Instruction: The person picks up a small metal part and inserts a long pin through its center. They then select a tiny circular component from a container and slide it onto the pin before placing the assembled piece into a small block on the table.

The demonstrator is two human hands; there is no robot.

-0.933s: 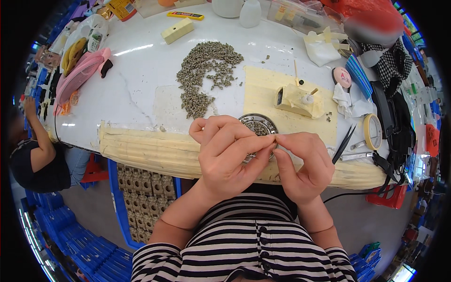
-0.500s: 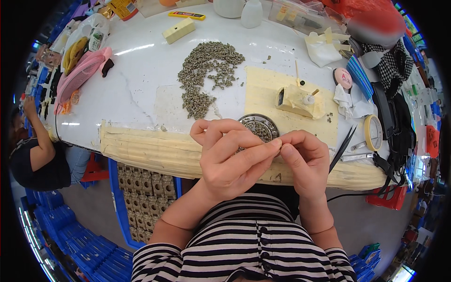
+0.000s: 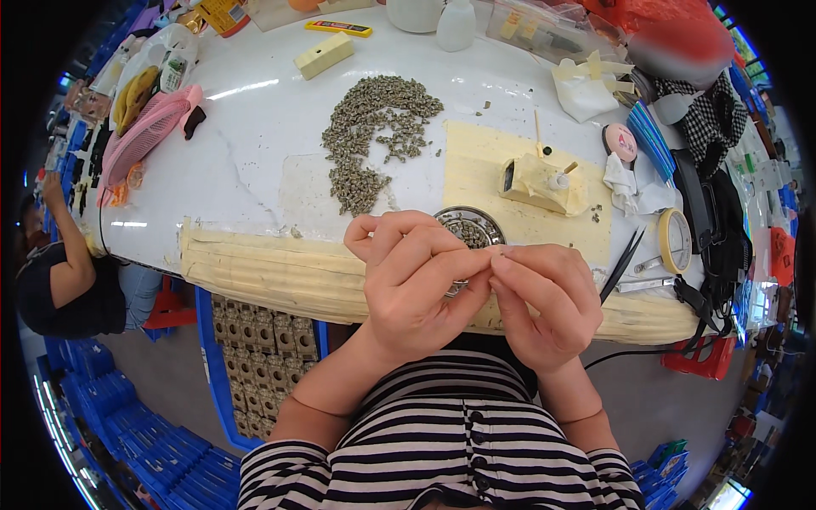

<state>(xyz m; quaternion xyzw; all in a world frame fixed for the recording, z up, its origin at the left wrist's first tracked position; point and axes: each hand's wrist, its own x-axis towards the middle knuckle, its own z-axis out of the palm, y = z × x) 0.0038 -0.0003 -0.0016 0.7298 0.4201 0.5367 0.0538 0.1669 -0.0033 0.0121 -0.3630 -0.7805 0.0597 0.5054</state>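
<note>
My left hand point(image 3: 422, 285) and my right hand point(image 3: 548, 302) meet fingertip to fingertip above the near edge of the table. Each has thumb and forefinger pinched together; whatever sits between them is too small to make out. Just behind the fingers stands a round metal dish point(image 3: 500, 231), partly covered by my left hand, with small grey-green metal parts point(image 3: 466, 228) in it. Farther back on the white tabletop lies a large loose pile of similar small parts point(image 3: 361, 140).
Yellowish tape pads the table's front edge point(image 3: 272, 263). On the right are a tape-wrapped block point(image 3: 544, 185), black tweezers point(image 3: 625, 262) and a tape roll point(image 3: 676, 240). Below left, a blue crate point(image 3: 219, 365) holds rows of metal pieces. Another person point(image 3: 64, 272) sits at far left.
My right hand has turned and shifted slightly left and down, its fingers now extending over the pinch. My left hand stays almost in place.
</note>
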